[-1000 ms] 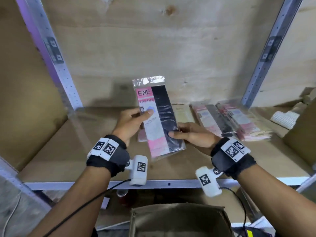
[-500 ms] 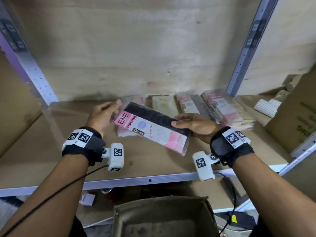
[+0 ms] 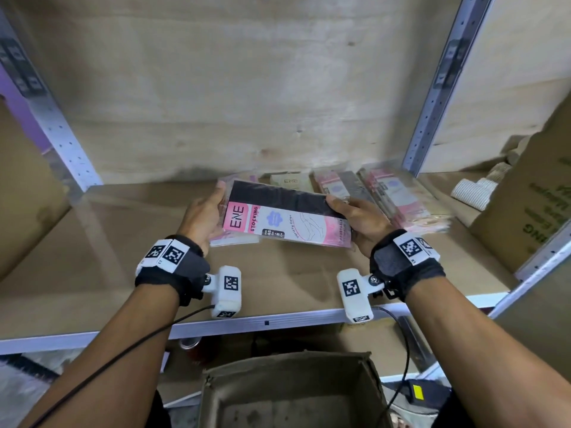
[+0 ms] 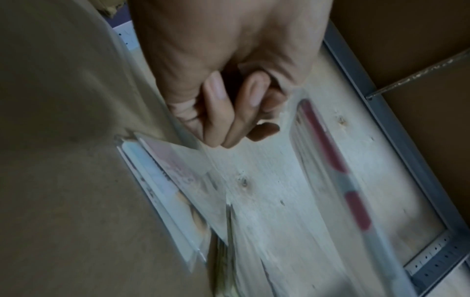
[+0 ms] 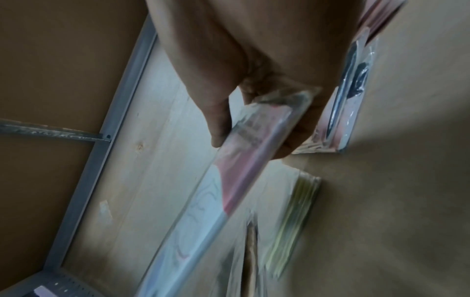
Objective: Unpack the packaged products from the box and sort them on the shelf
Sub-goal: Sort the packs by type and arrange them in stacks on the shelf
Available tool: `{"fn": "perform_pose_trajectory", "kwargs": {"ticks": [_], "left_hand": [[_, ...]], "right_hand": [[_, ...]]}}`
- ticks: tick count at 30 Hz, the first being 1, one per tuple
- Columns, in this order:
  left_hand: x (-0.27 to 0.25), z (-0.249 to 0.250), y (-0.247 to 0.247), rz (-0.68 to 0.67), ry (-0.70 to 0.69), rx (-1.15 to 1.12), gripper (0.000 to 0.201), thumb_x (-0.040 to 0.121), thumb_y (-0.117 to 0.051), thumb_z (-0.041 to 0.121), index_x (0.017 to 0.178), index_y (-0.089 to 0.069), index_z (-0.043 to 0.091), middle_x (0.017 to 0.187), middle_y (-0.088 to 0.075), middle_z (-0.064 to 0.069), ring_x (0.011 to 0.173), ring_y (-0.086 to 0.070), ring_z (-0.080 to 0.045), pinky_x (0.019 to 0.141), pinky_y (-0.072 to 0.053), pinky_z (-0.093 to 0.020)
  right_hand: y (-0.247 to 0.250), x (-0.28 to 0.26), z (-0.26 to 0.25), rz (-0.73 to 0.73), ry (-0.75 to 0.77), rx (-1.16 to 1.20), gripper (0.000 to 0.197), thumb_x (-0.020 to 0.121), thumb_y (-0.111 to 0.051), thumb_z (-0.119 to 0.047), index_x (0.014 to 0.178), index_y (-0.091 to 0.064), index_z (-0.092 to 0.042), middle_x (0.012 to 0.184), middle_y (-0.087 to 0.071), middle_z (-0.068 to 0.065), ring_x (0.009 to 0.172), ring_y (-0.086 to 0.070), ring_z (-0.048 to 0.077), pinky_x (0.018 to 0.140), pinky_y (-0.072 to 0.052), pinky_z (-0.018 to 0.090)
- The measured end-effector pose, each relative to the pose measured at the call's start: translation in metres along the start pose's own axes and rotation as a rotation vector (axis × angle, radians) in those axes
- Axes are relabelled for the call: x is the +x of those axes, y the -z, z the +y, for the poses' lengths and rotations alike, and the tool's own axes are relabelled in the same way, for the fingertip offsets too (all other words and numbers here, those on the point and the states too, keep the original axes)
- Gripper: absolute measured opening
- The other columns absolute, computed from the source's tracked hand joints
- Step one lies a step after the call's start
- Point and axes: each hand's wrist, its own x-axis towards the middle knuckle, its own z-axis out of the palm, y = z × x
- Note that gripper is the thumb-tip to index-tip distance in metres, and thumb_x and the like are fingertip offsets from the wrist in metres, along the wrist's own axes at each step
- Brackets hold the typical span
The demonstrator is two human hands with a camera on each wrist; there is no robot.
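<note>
A pink, white and black ENE stocking pack (image 3: 278,223) lies flat and crosswise, just above the brown shelf board (image 3: 92,257). My right hand (image 3: 355,217) pinches its right end between thumb and fingers; the right wrist view shows that grip on the stocking pack (image 5: 254,140) edge-on. My left hand (image 3: 205,217) sits at the pack's left end with its palm turned toward it. In the left wrist view its fingers (image 4: 229,120) are loosely curled and hold nothing. Another flat pack (image 3: 238,241) lies on the board right under the held one.
Along the back of the shelf lie a beige ENE pack (image 3: 290,182) and stacks of pink packs (image 3: 401,202). A white ribbed roll (image 3: 472,191) and a cardboard carton (image 3: 531,211) stand at the right. An open cardboard box (image 3: 290,393) sits below the shelf's metal front rail (image 3: 265,322).
The pack has turned from upright to lying crosswise and has come down over the pack on the shelf. My left hand has left its front face and now sits at its left end.
</note>
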Motion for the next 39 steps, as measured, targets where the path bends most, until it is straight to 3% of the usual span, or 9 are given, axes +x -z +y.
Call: {"fn": "perform_pose_trajectory", "kwargs": {"ticks": [2, 6, 8, 12, 16, 22, 29, 35, 39], "left_hand": [[-0.002, 0.000, 0.000, -0.036, 0.013, -0.110, 0.037, 0.096, -0.058, 0.050, 0.088, -0.080, 0.022, 0.070, -0.071, -0.009, 0.050, -0.063, -0.018, 0.050, -0.049, -0.020], [-0.002, -0.003, 0.003, -0.104, 0.073, -0.213, 0.036, 0.094, -0.061, 0.048, 0.090, -0.081, 0.019, 0.083, -0.061, -0.016, 0.073, -0.046, -0.025, 0.064, -0.046, -0.034], [0.001, -0.006, 0.004, -0.088, 0.090, -0.197, 0.039, 0.097, -0.058, 0.046, 0.078, -0.081, 0.020, 0.073, -0.061, -0.012, 0.064, -0.046, -0.022, 0.061, -0.045, -0.033], [0.009, -0.012, 0.007, -0.039, 0.073, -0.095, 0.027, 0.101, -0.051, 0.038, 0.098, -0.063, 0.014, 0.071, -0.069, -0.005, 0.050, -0.064, -0.013, 0.050, -0.027, -0.026], [0.005, -0.011, 0.006, -0.005, 0.077, -0.102, 0.050, 0.098, -0.053, 0.050, 0.059, -0.049, 0.019, 0.038, -0.046, 0.006, 0.041, -0.048, -0.014, 0.051, -0.022, -0.028], [0.000, -0.006, 0.004, -0.078, 0.067, -0.167, 0.048, 0.098, -0.051, 0.053, 0.066, -0.050, 0.016, 0.045, -0.045, 0.000, 0.027, -0.040, -0.007, 0.047, -0.033, -0.023], [0.005, -0.010, 0.007, -0.012, -0.163, 0.438, 0.056, 0.103, -0.040, 0.050, 0.059, -0.049, 0.016, 0.038, -0.053, 0.008, 0.038, -0.052, -0.008, 0.041, -0.034, -0.018], [0.009, -0.011, 0.012, 0.012, -0.249, 0.601, 0.065, 0.103, -0.036, 0.051, 0.054, -0.053, 0.013, 0.049, -0.057, -0.003, 0.050, -0.057, -0.022, 0.065, -0.047, -0.030], [0.004, -0.009, 0.012, 0.021, -0.241, 0.550, 0.063, 0.103, -0.035, 0.051, 0.056, -0.050, 0.012, 0.046, -0.054, -0.002, 0.042, -0.052, -0.015, 0.055, -0.043, -0.025]], "right_hand": [[-0.001, 0.000, 0.002, -0.006, 0.012, 0.010, 0.037, 0.097, -0.060, -0.018, 0.122, -0.061, 0.009, 0.112, -0.068, 0.026, 0.077, -0.069, 0.027, 0.059, -0.057, 0.027], [-0.002, 0.002, 0.004, -0.015, 0.006, 0.010, 0.038, 0.097, -0.060, -0.018, 0.123, -0.059, 0.009, 0.115, -0.067, 0.027, 0.090, -0.068, 0.036, 0.076, -0.058, 0.038], [-0.003, 0.004, 0.005, 0.008, 0.013, 0.003, 0.033, 0.097, -0.060, -0.017, 0.119, -0.061, 0.007, 0.113, -0.069, 0.027, 0.090, -0.069, 0.036, 0.079, -0.058, 0.041], [-0.002, 0.010, 0.006, 0.076, 0.061, -0.056, 0.013, 0.096, -0.062, -0.020, 0.096, -0.065, -0.007, 0.105, -0.072, 0.024, 0.082, -0.071, 0.032, 0.074, -0.060, 0.039], [0.001, 0.018, 0.009, 0.095, 0.085, -0.113, 0.026, 0.095, -0.064, -0.024, 0.109, -0.066, -0.003, 0.105, -0.073, 0.021, 0.090, -0.072, 0.035, 0.078, -0.059, 0.040], [0.005, 0.022, 0.009, 0.120, 0.076, -0.127, 0.017, 0.092, -0.067, -0.027, 0.100, -0.067, -0.011, 0.082, -0.077, 0.009, 0.065, -0.074, 0.021, 0.055, -0.058, 0.027], [0.013, 0.025, 0.005, 0.167, 0.124, -0.211, 0.015, 0.090, -0.070, -0.029, 0.094, -0.065, -0.015, 0.097, -0.075, 0.016, 0.083, -0.072, 0.031, 0.081, -0.060, 0.043], [0.015, 0.026, 0.005, 0.157, 0.139, -0.218, 0.018, 0.088, -0.072, -0.030, 0.093, -0.064, -0.015, 0.093, -0.076, 0.015, 0.073, -0.073, 0.026, 0.073, -0.061, 0.039], [0.012, 0.024, 0.006, 0.159, 0.144, -0.227, 0.017, 0.088, -0.072, -0.030, 0.091, -0.064, -0.015, 0.094, -0.076, 0.016, 0.072, -0.073, 0.025, 0.069, -0.060, 0.036]]}}
